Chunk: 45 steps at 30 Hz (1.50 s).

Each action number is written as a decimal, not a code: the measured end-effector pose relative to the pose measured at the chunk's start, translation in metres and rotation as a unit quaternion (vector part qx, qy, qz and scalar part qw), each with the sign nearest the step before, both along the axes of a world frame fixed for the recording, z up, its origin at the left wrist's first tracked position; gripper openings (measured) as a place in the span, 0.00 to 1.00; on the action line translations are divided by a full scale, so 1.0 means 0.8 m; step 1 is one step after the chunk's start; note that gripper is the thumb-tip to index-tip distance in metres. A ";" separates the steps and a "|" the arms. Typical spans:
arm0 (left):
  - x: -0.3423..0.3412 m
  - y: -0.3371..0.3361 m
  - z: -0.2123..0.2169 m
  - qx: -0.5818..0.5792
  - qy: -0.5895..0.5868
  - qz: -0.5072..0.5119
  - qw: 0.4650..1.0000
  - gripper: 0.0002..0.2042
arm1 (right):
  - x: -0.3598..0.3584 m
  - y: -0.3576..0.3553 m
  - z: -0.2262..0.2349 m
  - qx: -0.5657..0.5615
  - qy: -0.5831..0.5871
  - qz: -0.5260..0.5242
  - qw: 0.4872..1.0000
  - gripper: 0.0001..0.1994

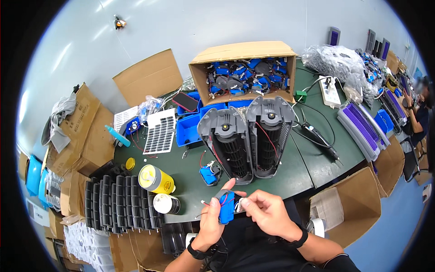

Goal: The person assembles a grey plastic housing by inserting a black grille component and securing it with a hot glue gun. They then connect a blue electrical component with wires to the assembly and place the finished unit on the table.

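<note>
Close to my body, my left hand (213, 220) grips a blue block with thin red and dark wires (227, 207); a small white connector hangs from one wire. My right hand (267, 212) is closed in a pinch at the block's right side, and what lies between its fingertips is too small to make out. Just beyond my hands stand two tall grey housings (270, 136) with black slatted rollers inside and red wires along them. A similar blue wired part (210, 174) lies on the green table left of the housings.
An open cardboard box (197, 77) of blue wired parts stands behind, with blue bins (187, 130) before it. At left are black rollers (122, 201), a yellow container (156, 179) and a white-labelled jar (166, 204). An electric screwdriver (316, 136) lies right; another person (419, 111) sits far right.
</note>
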<state>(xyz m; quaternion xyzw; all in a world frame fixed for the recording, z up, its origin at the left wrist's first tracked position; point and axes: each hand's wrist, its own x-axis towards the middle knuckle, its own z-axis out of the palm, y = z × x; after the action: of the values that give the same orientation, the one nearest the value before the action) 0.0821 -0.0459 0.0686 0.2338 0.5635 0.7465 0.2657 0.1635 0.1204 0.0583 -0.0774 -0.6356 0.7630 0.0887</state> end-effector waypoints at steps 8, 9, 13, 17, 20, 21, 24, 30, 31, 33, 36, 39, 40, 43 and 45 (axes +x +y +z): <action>-0.010 -0.008 0.012 0.064 -0.198 -0.022 0.978 0.40 | 0.000 0.038 0.019 -0.421 -0.080 0.146 0.892 0.26; -0.012 -0.009 0.011 0.073 -0.208 -0.029 0.975 0.40 | 0.001 0.038 0.016 -0.459 -0.068 0.160 0.871 0.25; -0.011 -0.018 0.013 0.117 -0.221 -0.054 0.967 0.38 | 0.010 0.027 0.016 -0.195 -0.031 0.126 0.972 0.12; -0.006 -0.015 0.011 0.092 -0.169 -0.034 0.981 0.38 | 0.017 -0.006 0.020 0.021 0.074 -0.013 0.997 0.08; 0.002 -0.014 0.011 0.052 -0.094 -0.016 0.994 0.38 | 0.011 -0.014 0.022 0.137 0.082 -0.037 0.986 0.08; 0.002 -0.016 0.011 0.038 -0.057 -0.014 0.998 0.38 | 0.007 -0.016 0.020 0.166 0.087 -0.041 0.982 0.08; 0.005 -0.020 0.007 0.016 0.043 -0.013 0.999 0.36 | 0.005 -0.020 0.020 0.180 0.091 -0.037 0.979 0.08; 0.011 -0.020 -0.006 -0.034 0.198 0.013 0.980 0.35 | 0.004 0.003 0.027 -0.109 -0.070 0.123 0.984 0.08; 0.012 -0.018 -0.007 -0.035 0.182 0.014 0.983 0.35 | 0.005 -0.001 0.022 -0.082 -0.032 0.116 0.989 0.09; 0.014 -0.015 -0.002 -0.002 0.061 0.000 0.998 0.39 | 0.011 0.008 0.022 -0.009 0.024 0.073 0.997 0.09; 0.000 -0.037 0.003 0.023 -0.052 0.011 0.998 0.40 | -0.002 0.057 0.054 0.241 0.149 -0.203 0.937 0.07; -0.013 -0.042 0.010 -0.011 -0.036 0.079 0.996 0.38 | -0.042 0.124 0.055 0.249 0.257 -0.313 0.880 0.25; -0.017 -0.044 0.013 -0.005 -0.051 0.088 0.995 0.37 | -0.058 0.141 0.058 0.265 0.285 -0.317 0.865 0.33; -0.022 -0.050 0.036 0.029 -0.147 0.082 0.985 0.37 | -0.104 0.172 0.054 0.131 0.260 -0.128 0.948 0.50; -0.023 -0.049 0.045 0.020 -0.141 0.079 0.987 0.37 | -0.125 0.172 0.050 0.079 0.268 -0.073 0.957 0.54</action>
<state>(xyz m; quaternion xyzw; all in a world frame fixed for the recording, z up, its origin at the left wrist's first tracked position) 0.0639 -0.0850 0.1042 0.0867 0.5219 0.8019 0.2777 0.0634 0.2582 0.0985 0.0912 -0.6396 0.6941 0.3174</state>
